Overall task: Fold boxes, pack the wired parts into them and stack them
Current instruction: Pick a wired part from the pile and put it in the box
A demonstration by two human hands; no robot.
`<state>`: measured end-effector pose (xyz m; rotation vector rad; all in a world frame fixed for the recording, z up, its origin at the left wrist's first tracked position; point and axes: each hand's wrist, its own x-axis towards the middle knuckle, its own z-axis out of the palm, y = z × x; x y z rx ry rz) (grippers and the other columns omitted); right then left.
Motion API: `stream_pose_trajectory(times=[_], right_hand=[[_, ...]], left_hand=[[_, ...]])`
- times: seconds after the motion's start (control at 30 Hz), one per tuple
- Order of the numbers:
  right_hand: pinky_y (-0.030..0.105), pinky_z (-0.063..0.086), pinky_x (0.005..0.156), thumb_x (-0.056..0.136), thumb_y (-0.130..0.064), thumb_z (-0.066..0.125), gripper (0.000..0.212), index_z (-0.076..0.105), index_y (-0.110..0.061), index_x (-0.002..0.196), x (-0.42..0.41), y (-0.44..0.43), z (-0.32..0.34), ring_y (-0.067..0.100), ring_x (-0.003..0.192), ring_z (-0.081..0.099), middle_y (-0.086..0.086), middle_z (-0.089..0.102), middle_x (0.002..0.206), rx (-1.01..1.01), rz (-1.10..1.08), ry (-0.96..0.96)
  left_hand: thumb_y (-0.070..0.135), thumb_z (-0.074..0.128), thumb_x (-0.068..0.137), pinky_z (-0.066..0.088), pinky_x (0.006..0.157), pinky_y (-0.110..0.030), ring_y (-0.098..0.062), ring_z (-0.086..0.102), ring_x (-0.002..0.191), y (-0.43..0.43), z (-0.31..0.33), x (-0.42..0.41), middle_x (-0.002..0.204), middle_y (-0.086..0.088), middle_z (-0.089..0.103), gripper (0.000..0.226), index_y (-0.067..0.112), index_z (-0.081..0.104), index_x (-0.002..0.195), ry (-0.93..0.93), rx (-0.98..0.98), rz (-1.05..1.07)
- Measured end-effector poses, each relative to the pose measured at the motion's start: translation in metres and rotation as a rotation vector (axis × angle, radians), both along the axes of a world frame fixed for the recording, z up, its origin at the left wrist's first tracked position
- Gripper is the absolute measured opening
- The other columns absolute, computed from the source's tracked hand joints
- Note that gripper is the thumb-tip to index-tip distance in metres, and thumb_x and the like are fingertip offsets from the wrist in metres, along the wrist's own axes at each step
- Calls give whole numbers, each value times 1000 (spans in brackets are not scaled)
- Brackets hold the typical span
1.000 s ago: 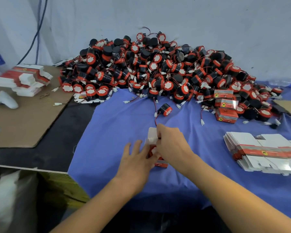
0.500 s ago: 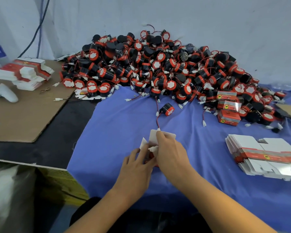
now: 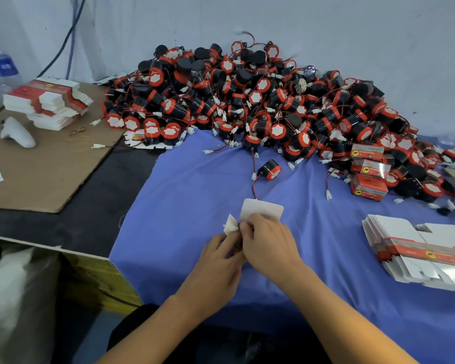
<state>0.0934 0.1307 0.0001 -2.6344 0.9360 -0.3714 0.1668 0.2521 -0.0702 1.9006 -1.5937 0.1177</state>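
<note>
On blue cloth [image 3: 195, 193], white-flapped red box [image 3: 263, 208]

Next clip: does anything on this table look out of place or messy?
Minor only. One wired part lies alone on the blue cloth, apart from the pile, its wire trailing toward the box being folded. Three finished boxes sit wedged among loose parts at the pile's right edge.

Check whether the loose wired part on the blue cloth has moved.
No. The loose wired part sits at the same spot, just before the near edge of the pile; only the view shifted.
</note>
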Motion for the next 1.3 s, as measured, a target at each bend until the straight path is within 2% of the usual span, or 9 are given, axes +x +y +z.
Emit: stream_pose_trajectory(times=[0.23,0.4,0.6,0.77,0.9,1.07,1.1,1.2,1.3], right_hand=[[34,36,76,97,-31,35,29,59,-25,80,1,0,-3,16,99,47,-11,65,94,-96,70,115],[36,38,85,95,-36,38,30,68,-29,95,-3,-4,-3,17,115,45,-14,63,113,-55,133,214],[33,35,88,98,-34,38,34,67,-31,115,-9,-8,-4,19,122,43,-12,57,128,-153,262,279],[38,46,71,89,-19,51,16,57,-23,102,-16,-9,-2,23,87,59,-12,65,104,-7,188,-18],[42,45,72,92,-17,54,5,56,-19,96,-24,-12,-12,29,79,58,-6,61,97,-20,178,-66],[31,39,102,83,-17,74,37,58,-23,117,-35,-5,-31,15,120,46,-5,50,129,-84,18,-474],[24,38,103,82,-19,77,47,53,-30,121,-37,-3,-34,11,124,44,-8,46,130,3,-52,-558],[11,50,81,77,-20,84,64,41,-54,111,-36,1,-41,0,105,60,-17,54,113,489,-184,-764],[25,58,83,79,-30,83,42,51,-46,102,-37,-3,-51,1,103,64,-21,61,107,504,-192,-733]], left_hand=[[-3,55,91,47,88,-26,-15,52,107,4,-7,9,141,12,49,34,17,62,117,144,-129,-65],[7,70,91,50,93,-20,-8,63,112,12,-4,7,121,16,61,23,22,69,109,401,-401,120],[20,65,97,54,77,-36,-17,57,96,4,25,10,115,0,56,18,19,67,115,129,-184,219],[18,69,89,55,67,-37,-28,61,101,5,34,12,119,-5,61,12,19,72,101,-69,-15,265],[31,56,96,48,65,-35,-21,55,90,2,39,6,96,5,56,16,22,67,88,-140,108,284],[28,60,91,47,62,-26,-11,53,82,-18,45,3,88,11,48,14,23,69,81,286,121,399],[19,64,86,49,64,-21,-7,56,83,-22,46,1,93,13,49,8,26,69,86,440,44,422],[-3,69,75,57,66,-25,-1,64,85,-34,45,-11,108,12,50,47,32,49,99,979,-288,519],[-7,69,77,57,70,-29,-10,68,92,-43,37,-17,111,2,59,53,32,43,103,1394,-408,537]])
